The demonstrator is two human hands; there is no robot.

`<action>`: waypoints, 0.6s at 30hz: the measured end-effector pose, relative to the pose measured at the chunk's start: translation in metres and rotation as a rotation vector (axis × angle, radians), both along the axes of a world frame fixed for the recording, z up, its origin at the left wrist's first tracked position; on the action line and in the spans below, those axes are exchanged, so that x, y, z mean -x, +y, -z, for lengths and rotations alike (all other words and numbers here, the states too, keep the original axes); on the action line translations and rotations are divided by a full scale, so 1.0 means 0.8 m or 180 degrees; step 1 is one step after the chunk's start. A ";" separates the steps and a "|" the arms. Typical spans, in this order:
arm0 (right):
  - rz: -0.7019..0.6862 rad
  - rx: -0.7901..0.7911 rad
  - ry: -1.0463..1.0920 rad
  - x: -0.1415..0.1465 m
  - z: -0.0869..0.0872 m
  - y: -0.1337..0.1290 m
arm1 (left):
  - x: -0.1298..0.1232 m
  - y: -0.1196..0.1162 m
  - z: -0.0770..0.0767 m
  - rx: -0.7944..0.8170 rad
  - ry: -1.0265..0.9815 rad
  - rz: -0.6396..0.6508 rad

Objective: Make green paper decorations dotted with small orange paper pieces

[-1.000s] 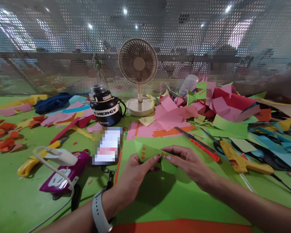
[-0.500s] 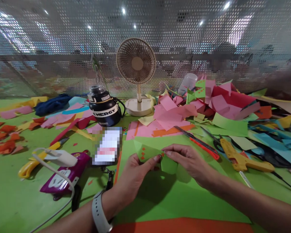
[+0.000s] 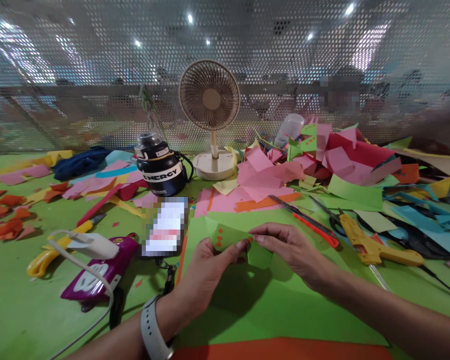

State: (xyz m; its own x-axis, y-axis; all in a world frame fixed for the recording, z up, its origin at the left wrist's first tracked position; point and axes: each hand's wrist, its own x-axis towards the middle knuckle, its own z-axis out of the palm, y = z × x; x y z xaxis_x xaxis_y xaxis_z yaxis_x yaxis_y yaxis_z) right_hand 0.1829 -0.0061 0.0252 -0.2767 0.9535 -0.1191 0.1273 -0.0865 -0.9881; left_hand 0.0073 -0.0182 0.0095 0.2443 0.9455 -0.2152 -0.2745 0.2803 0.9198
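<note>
Between my two hands is a folded piece of green paper (image 3: pixel 260 256) with small orange diamond shapes on it. My left hand (image 3: pixel 206 267) grips its left side, thumb lying on top near the orange marks. The fingertips of my right hand (image 3: pixel 290 247) pinch together at its upper right edge, by an orange diamond. Whether a loose bit is also between those fingertips is too small to tell. Below both hands lies a large green paper sheet (image 3: pixel 303 310), over an orange sheet (image 3: pixel 285 348) that shows at the front.
Right of the sheet lie a red-and-black utility knife (image 3: pixel 315 227), scissors (image 3: pixel 332 217) and a yellow glue gun (image 3: pixel 371 240). To the left are a phone (image 3: pixel 165 227), a charger on a purple pouch (image 3: pixel 93 277) and a yellow-handled cutter (image 3: pixel 50 255). Behind stand a fan (image 3: pixel 211 100), a bottle (image 3: pixel 161 170) and paper scraps (image 3: pixel 266 170).
Both hands hold the green paper in nearly the same pose. The whole view has shifted very slightly; nothing has been let go or picked up.
</note>
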 end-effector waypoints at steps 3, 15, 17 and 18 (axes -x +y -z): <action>0.0009 0.0025 0.0025 0.000 0.000 0.000 | 0.000 -0.001 0.001 0.0067 -0.0083 0.0045; -0.0004 -0.0005 0.0038 0.000 0.000 -0.001 | 0.002 -0.001 0.000 -0.0070 -0.0232 0.0263; 0.0009 -0.0023 0.0001 0.001 -0.001 -0.001 | 0.002 -0.001 0.000 -0.0056 -0.0220 0.0239; 0.0009 -0.0034 -0.0014 0.001 -0.001 -0.001 | 0.002 -0.001 0.000 -0.0036 -0.0197 0.0220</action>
